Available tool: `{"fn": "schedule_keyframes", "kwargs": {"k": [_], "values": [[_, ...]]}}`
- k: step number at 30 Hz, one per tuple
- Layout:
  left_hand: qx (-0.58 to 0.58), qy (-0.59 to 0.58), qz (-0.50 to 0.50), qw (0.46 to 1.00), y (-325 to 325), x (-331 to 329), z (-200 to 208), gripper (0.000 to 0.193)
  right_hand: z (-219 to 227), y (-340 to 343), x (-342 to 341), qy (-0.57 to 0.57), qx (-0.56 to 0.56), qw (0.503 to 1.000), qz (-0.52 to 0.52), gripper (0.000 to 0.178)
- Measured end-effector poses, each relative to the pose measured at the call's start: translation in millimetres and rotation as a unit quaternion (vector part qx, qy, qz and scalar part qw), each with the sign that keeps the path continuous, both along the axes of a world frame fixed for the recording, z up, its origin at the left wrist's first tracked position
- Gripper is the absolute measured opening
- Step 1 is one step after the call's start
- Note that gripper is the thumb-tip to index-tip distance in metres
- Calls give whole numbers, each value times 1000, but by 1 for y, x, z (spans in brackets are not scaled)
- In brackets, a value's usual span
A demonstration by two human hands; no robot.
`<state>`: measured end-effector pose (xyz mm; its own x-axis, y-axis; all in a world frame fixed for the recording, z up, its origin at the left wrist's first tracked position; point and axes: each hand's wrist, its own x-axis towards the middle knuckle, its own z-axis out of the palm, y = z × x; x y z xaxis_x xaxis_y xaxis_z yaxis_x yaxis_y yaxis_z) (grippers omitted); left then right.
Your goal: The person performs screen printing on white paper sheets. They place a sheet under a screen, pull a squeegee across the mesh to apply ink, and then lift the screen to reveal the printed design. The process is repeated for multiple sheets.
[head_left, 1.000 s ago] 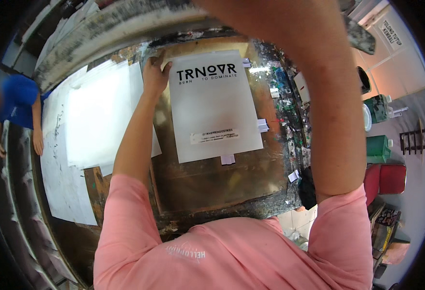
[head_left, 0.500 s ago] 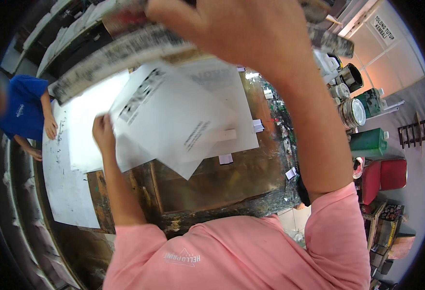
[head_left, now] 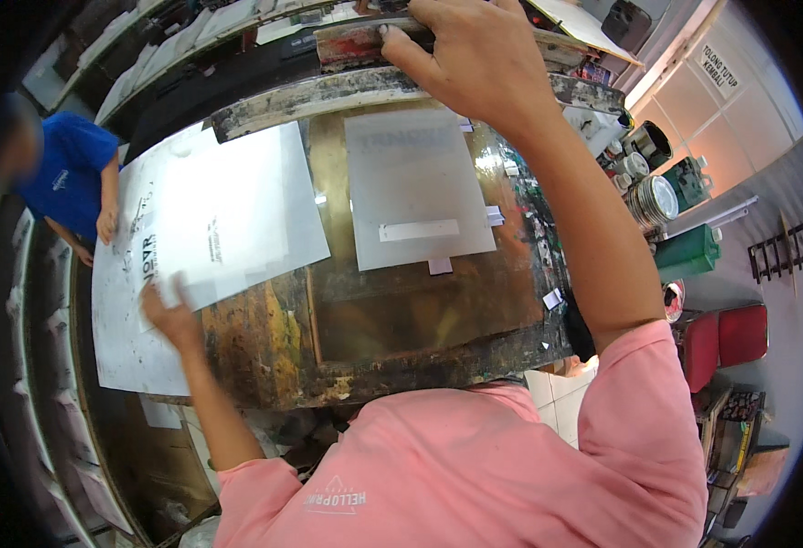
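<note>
While your left hand is over the lower left of the frame, its blurred fingers lie at the near edge of the thin white sheet with black printing; you cannot tell from the blur whether they pinch it or are spread. That sheet lies toward the left side of the glare-lit pile of white rectangular sheets, and the brightness hides some of its edges. Your right hand, at the top centre, has its thumb against the red-stained, worn bar; its fingertips reach the frame's upper limit, so you cannot tell how firmly it closes.

Below that hand, the long, paint-smeared pale beam spans the upper part of the paint-stained wooden bench. Near the middle, the frosted rectangular sheet, with a narrow white strip near its lower edge, rests on the glossy brown board. Small white folded tabs sit at its right and lower edges. Between pile and frosted sheet you have a slim lane of board, widening below into brown surface. At the left edge of the bench is a co-worker's hand, near the pile.
</note>
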<state>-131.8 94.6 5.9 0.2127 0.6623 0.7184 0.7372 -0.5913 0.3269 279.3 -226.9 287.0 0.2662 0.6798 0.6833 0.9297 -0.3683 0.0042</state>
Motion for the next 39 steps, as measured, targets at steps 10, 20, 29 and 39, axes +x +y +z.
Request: {"fn": "schedule_keyframes", "kwargs": {"k": [10, 20, 29, 39], "values": [[-122, 344, -433, 824, -176, 205, -12, 129, 18, 10, 8, 61, -34, 998, 9, 53], [-138, 333, -502, 786, -263, 289, -15, 134, 53, 12, 13, 98, -132, 985, -44, 63], [-116, 301, -517, 793, -278, 290, -16, 134, 29, -1, 28, -8, -22, 999, 30, 62], [-338, -122, -397, 845, -188, 233, 59, 105, 13, 20, 25, -18, 20, 1000, 12, 53]]}}
